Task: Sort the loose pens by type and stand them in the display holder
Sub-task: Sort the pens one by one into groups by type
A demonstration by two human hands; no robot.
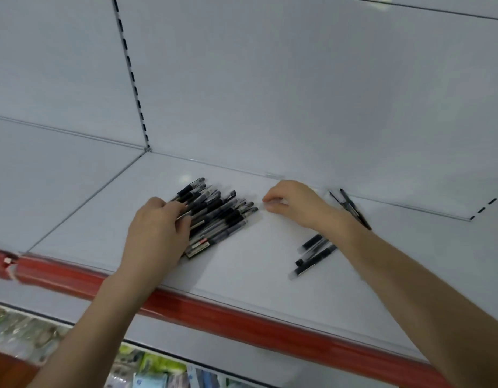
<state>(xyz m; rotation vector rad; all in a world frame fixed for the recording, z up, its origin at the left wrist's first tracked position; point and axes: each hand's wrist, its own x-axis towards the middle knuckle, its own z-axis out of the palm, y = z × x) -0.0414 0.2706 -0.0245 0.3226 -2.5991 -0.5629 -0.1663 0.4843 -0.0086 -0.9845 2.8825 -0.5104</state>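
- 1 gel pen pile (pixel 219 214) lies under the left hand (pixel 155 233) fingers, which curl around several barrels.
- Right hand (pixel 292 204) fingers curled narrow, empty, just beside the pile's tips.

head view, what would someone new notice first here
The fanned pile of black pens at the middle of the shelf, with the left hand resting on its near end. Next, the right hand beside the pile, fingers curled with nothing plainly in them, and a smaller group of pens under that forearm. The red strip along the shelf's front edge also stands out.
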